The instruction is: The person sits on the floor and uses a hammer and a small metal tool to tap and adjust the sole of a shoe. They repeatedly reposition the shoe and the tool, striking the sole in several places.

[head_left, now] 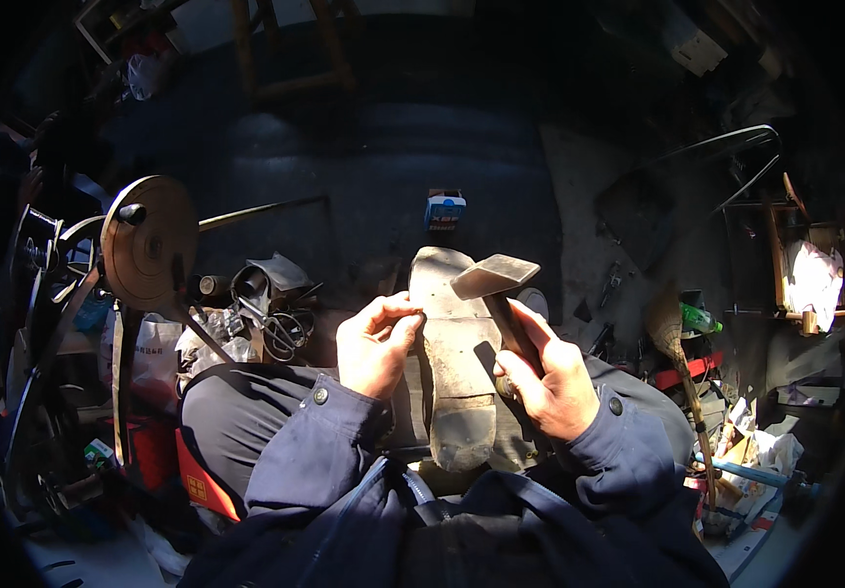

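A worn, pale shoe sole (457, 358) lies lengthwise between my knees, its narrower heel end toward me. My left hand (373, 343) is at the left edge of the sole, thumb and forefinger pinched together. Whatever sits between those fingertips is too small to make out. In my right hand (555, 387) is a hammer (496, 277), gripped by its dark handle. The metal head is raised over the upper right part of the sole and casts a shadow on it.
A round wooden disc (151, 243) on a metal stand rises at the left, near bags and a heap of tools (275, 309). Ahead on the dark floor is a small blue box (445, 211). At the right are a broom (672, 333), a green bottle (700, 318) and scraps.
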Demonstrator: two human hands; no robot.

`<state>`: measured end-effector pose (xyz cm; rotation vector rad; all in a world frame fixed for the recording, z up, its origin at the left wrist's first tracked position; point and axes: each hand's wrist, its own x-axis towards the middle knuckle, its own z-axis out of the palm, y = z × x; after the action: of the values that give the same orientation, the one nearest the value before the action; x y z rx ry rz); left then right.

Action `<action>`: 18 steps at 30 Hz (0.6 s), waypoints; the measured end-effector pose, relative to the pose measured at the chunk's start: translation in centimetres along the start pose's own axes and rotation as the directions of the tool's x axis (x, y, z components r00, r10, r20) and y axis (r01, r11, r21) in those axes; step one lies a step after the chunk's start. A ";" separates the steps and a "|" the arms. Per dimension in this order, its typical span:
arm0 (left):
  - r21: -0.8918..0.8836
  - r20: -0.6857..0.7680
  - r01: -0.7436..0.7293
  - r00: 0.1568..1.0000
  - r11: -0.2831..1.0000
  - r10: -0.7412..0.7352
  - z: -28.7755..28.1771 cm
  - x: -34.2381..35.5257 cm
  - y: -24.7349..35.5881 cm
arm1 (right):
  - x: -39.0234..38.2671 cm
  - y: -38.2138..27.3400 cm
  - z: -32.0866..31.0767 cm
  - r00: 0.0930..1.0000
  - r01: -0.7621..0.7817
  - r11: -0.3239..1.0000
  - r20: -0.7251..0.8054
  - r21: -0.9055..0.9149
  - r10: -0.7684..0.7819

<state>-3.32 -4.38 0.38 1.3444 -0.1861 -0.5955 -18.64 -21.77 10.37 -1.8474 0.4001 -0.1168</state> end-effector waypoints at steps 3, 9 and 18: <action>0.002 0.008 0.054 0.999 0.999 -0.054 0.2 0.0 0.7 | 0.6 -1.8 0.4 0.966 0.156 0.971 0.231 -0.179 -0.112; 0.095 0.046 0.012 0.999 0.995 -0.017 0.2 0.0 1.0 | 0.9 -2.8 1.1 0.968 0.141 0.948 0.242 -0.286 -0.071; 0.184 0.058 -0.013 0.998 0.983 0.003 -0.1 0.1 0.2 | 0.9 -2.9 1.3 0.971 0.212 0.963 0.145 -0.164 -0.189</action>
<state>-3.10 -4.37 0.56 1.5051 -0.2996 -0.6227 -16.81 -20.16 12.59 -2.0580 0.1351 -0.1019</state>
